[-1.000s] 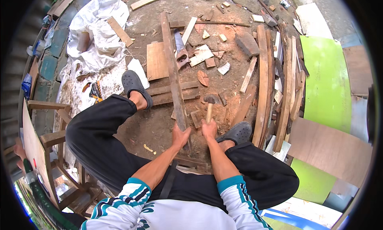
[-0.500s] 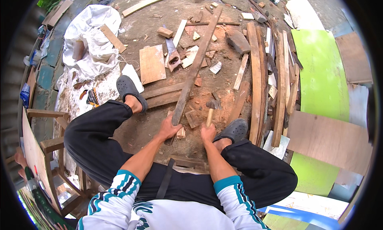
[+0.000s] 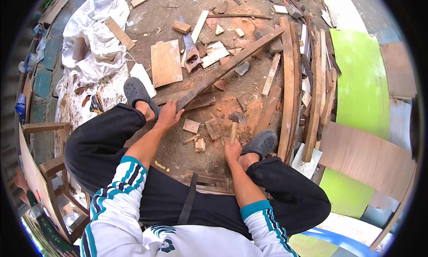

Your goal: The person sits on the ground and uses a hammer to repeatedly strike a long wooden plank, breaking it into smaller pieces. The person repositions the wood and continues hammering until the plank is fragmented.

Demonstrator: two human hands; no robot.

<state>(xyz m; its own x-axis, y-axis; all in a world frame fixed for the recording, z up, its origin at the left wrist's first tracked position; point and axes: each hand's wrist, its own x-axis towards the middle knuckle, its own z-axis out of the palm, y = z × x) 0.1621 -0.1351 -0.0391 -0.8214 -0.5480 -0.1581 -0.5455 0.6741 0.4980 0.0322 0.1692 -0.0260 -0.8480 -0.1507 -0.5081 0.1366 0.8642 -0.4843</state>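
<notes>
- While the left hand (image 3: 168,115) grips the near end of the long wooden batten (image 3: 229,66), the far end lies out toward the stack of planks (image 3: 292,78) at the right edge of the dirt ground (image 3: 147,16); a firmer hold, I judge, comes from keeping the fingers wrapped over the batten's top edge.
- The right hand (image 3: 232,151) is clenched round the wooden handle of the hammer (image 3: 236,123), whose head points away from the body, just above the small offcuts (image 3: 213,127) between the two feet.
- Holding the hammer nearer the handle's end would probably give better swing.
- The batten crosses close by the handsaw (image 3: 191,51) and the flat board (image 3: 166,63); dragging it clear of these looks wise.
- The grey clogs (image 3: 136,93) stand close to the work, so toes need minding.
</notes>
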